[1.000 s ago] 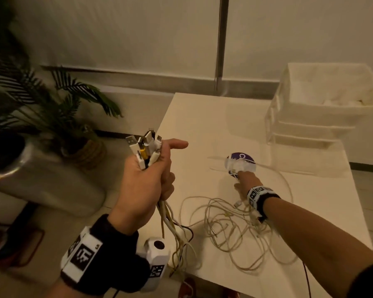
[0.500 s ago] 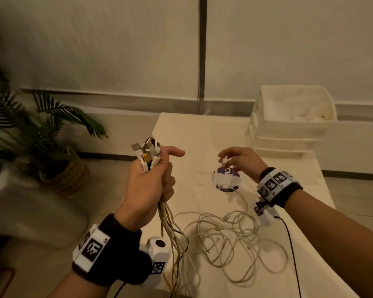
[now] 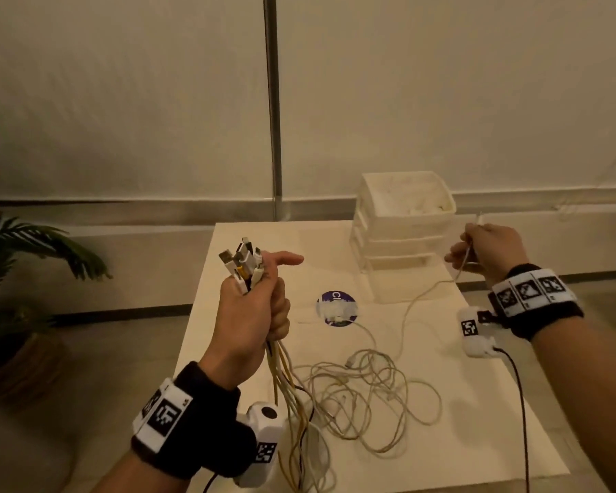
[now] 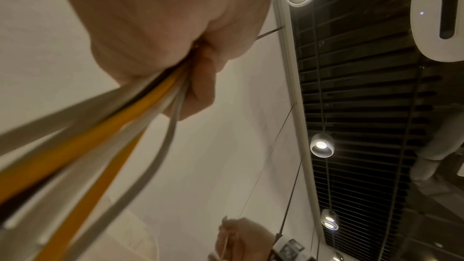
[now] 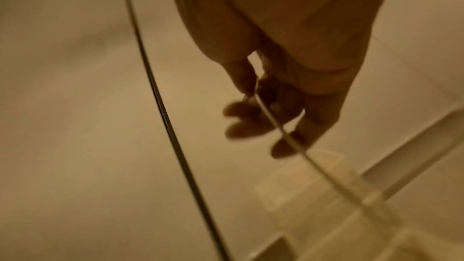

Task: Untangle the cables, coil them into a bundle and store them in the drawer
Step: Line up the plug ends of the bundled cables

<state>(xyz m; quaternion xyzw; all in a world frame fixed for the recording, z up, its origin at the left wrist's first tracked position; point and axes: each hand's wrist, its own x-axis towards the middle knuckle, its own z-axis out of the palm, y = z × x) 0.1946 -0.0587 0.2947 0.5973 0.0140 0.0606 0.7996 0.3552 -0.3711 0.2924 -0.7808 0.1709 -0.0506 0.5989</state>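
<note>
Since the earlier frame, the right hand [image 3: 486, 249] had lifted away from the purple disc [image 3: 336, 308] and swung out to the right, drawing one thin white cable [image 3: 411, 307] up off the surface [image 3: 477, 403]; the head view had also tipped upward, showing more wall.

Nearest the camera, the left hand [image 3: 251, 314] was raised in a fist around a bundle of cables [image 3: 281, 371], white, yellow and black. Its fingers were curled tight and its index finger pointed out straight. The connector ends [image 3: 242, 259] fanned out above the fist. The left wrist view showed the same strands [image 4: 105, 136] running out below the palm.

Just beyond, a loose tangle of pale cables [image 3: 363, 396] lay on the white surface, joined to the strands hanging from the left fist. The purple disc sat flat behind the tangle, with a small white connector on it.

Farther right, the right hand pinched the thin white cable near its end, with the tip poking above the fingers. The right wrist view was blurred, so the exact fingers in the pinch [image 5: 251, 90] were probably thumb and forefinger. The cable sagged from that hand down to the tangle.

At the far side stood a white stack of drawers [image 3: 402, 236], with the top drawer open.

A potted palm [image 3: 22, 250] stood on the floor to the left.
</note>
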